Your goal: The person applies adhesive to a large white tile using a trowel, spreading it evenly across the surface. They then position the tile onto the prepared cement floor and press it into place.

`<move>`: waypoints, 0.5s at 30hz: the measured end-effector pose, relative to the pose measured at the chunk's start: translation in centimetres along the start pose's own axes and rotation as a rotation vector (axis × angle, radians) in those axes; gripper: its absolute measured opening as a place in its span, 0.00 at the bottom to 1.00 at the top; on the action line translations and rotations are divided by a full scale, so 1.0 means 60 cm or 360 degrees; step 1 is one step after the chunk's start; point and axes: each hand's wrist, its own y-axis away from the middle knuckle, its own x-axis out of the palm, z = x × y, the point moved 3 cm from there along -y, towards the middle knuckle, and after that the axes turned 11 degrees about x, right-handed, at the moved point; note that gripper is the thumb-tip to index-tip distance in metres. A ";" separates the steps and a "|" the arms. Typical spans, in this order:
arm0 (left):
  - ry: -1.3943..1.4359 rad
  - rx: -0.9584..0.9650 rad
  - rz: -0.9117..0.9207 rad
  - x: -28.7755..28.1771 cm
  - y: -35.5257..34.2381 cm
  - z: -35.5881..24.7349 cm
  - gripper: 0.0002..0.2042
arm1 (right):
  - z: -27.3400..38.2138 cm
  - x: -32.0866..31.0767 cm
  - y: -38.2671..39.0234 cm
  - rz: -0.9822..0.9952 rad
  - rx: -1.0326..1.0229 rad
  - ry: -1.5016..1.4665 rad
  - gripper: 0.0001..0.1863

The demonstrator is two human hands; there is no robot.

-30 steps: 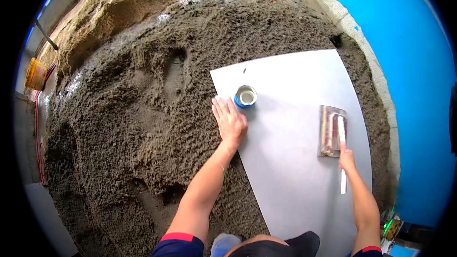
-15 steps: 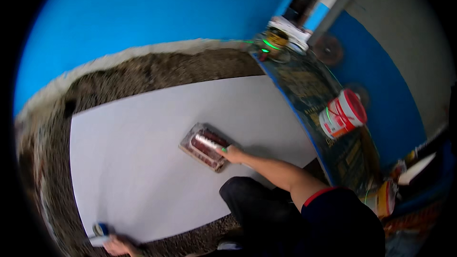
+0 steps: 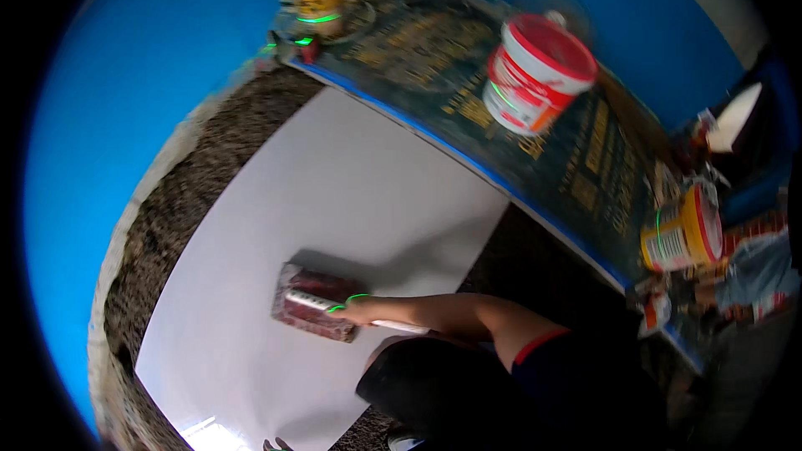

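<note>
Grips a pale handle (image 3: 311, 299) with the right hand (image 3: 357, 311), with fingers curled closely round it, just at the right-hand end of a reddish-brown block (image 3: 322, 324). Has the handle lying along the top of that block, and a pale rod (image 3: 401, 327) sticking out behind the hand, beneath the forearm; cannot tell if joined to the handle. Holds the block over a large white slab (image 3: 359, 167), in its nearer half, with a soft shadow spread beyond the block's upper edge; cannot tell if resting on the slab or just above it.

Shows two small dark shapes (image 3: 277, 445) at the lower edge, over the slab; too little to tell if fingertips, so cannot tell the grip of the left hand.

Leads from the right hand along a bare forearm (image 3: 447, 309) to a dark sleeve (image 3: 555, 376) with red trim. Borders the slab on the left with a strip of rough dark dirt (image 3: 225, 142), then a pale rim (image 3: 125, 234) and a blue wall (image 3: 92, 159).

At the upper right, beside the slab, includes a dark board (image 3: 418, 50) edged in blue, bearing a white-and-red bucket (image 3: 539, 75) and, near its far end, a yellow pot (image 3: 320, 15). Includes a yellow bucket (image 3: 672, 238) farther right.
</note>
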 end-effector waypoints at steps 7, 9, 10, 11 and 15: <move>-0.0070 0.1089 0.0220 -0.056 -0.168 -0.036 0.13 | -0.060 0.018 0.023 0.0586 -0.0180 -0.0807 0.34; -0.0025 0.0840 0.0635 -0.028 -0.209 -0.100 0.11 | -0.107 0.008 0.035 0.0506 -0.0138 -0.0732 0.35; -0.0153 0.1008 0.0701 -0.032 -0.225 -0.123 0.11 | -0.110 -0.004 0.048 0.0530 -0.0117 -0.0738 0.35; -0.0281 0.1176 0.0768 -0.032 -0.241 -0.146 0.11 | -0.116 -0.013 0.066 0.0554 -0.0096 -0.0744 0.35; -0.0397 0.1184 0.0865 0.006 -0.270 -0.280 0.20 | -0.165 -0.064 0.130 0.0531 -0.0075 -0.0844 0.34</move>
